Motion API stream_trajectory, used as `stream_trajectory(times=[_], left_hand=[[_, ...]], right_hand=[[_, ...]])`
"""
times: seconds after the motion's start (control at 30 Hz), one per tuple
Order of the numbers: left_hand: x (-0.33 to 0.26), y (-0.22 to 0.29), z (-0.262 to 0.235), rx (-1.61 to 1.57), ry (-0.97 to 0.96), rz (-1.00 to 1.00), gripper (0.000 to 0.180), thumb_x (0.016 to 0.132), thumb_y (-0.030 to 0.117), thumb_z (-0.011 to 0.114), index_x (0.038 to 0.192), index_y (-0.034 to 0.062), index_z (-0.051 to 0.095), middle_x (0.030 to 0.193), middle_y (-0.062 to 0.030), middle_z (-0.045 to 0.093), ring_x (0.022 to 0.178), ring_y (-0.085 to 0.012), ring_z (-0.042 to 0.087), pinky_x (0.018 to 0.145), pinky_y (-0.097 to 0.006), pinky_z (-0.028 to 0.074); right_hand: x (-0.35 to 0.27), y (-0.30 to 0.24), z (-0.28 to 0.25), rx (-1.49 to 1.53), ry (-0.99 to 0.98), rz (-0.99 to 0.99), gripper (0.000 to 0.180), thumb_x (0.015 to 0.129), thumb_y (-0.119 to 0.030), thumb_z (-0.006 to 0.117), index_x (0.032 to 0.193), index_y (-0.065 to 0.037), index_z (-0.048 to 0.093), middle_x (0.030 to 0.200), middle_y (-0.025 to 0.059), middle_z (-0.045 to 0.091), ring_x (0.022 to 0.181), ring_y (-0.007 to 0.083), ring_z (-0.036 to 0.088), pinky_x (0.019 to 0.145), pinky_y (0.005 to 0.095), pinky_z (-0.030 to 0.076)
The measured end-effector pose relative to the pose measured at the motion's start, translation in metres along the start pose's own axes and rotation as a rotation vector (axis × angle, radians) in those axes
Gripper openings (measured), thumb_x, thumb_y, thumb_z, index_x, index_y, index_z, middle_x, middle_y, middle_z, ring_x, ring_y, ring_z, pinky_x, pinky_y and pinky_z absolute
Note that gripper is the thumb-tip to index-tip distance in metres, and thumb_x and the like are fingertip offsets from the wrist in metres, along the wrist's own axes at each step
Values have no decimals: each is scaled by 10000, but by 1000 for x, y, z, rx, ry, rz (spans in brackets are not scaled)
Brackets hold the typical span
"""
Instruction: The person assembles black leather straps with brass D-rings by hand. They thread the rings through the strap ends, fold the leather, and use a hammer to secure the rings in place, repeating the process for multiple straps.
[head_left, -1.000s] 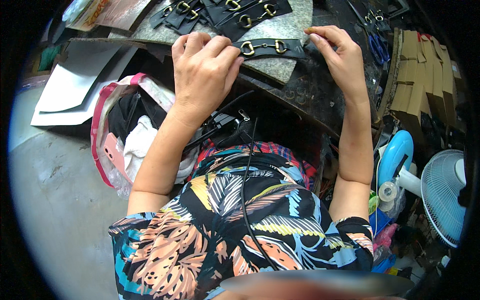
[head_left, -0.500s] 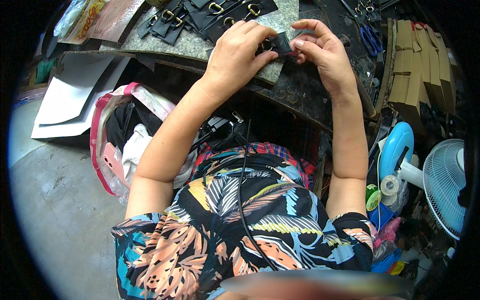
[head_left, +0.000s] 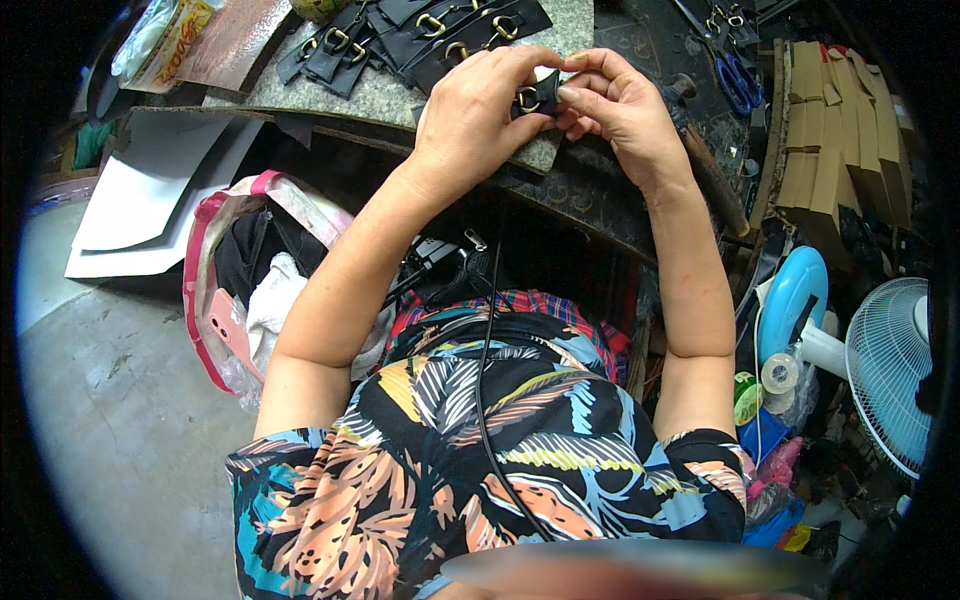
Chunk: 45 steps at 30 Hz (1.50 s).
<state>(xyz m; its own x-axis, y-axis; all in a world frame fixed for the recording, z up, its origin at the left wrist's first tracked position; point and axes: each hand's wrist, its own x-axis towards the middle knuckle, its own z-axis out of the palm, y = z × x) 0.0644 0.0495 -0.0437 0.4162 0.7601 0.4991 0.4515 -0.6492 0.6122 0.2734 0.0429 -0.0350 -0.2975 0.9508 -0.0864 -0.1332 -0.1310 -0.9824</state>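
Between my hands, over the front edge of a speckled stone slab (head_left: 390, 105), is a small black strap piece (head_left: 543, 93) with a gold-coloured metal ring. My left hand (head_left: 478, 105) grips its left side between thumb and fingers. At its right end, the thumb and fingertips of my right hand (head_left: 620, 110) pinch the black material. Part of the piece is hidden by my fingers. Just beyond, several similar black strap pieces (head_left: 405, 58) with gold D-rings lie piled on the slab.
Blue-handled scissors (head_left: 738, 85) and a wooden-handled tool (head_left: 720, 185) lie to the right on the dark bench. Stacked tan cardboard pieces (head_left: 818, 150) stand farther right, above a fan (head_left: 890, 370). White sheets (head_left: 150, 190) and an open pink-edged bag (head_left: 205, 290) are at the left.
My right hand has moved left and closed in on the strap piece, its fingers now pinching the end. My left hand keeps its hold, nearly in place.
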Motion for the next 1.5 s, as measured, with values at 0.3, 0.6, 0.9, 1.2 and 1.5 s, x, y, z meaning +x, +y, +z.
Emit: stream_trajectory(times=[0.3, 0.6, 0.9, 1.2, 1.5], left_hand=[[2, -2, 2, 114, -9, 78, 496, 735, 204, 867, 1176, 87, 672, 1001, -98, 657, 966, -288, 665, 852, -409, 534], [5, 1, 5, 116, -45, -57, 391, 759, 204, 842, 1093, 92, 672, 1021, -98, 660, 994, -295, 665, 863, -416, 533], [-2, -5, 9, 152, 96, 39, 325, 788, 201, 842, 1048, 73, 696, 987, -89, 666, 932, -295, 657, 828, -401, 540], [-1, -6, 5, 153, 62, 81, 275, 802, 206, 848, 990, 51, 720, 1002, -88, 665, 926, -303, 657, 813, -393, 541], [-14, 6, -21, 28, 164, 62, 296, 884, 38, 745, 1178, 45, 709, 1152, -129, 673, 997, -253, 697, 876, -350, 566]], right_hand=[[1, 5, 5, -302, 126, -122, 295, 983, -25, 619, 1272, -70, 583, 877, -1, 646, 673, 42, 594, 570, 181, 465], [1, 10, 8, -353, 193, -134, 289, 971, -38, 626, 1250, -94, 578, 866, -34, 631, 651, 17, 526, 562, 167, 422], [-2, 4, 8, -470, 215, -123, 265, 992, -99, 668, 1255, -80, 650, 807, -44, 628, 662, 5, 528, 567, 173, 430], [-2, 11, 19, -967, 333, -383, 214, 946, -132, 704, 1152, -123, 648, 792, 116, 714, 715, 292, 726, 660, 397, 564], [-3, 6, 16, -1094, 370, -611, 242, 910, -101, 753, 1142, -89, 685, 869, 85, 705, 780, 203, 686, 693, 328, 558]])
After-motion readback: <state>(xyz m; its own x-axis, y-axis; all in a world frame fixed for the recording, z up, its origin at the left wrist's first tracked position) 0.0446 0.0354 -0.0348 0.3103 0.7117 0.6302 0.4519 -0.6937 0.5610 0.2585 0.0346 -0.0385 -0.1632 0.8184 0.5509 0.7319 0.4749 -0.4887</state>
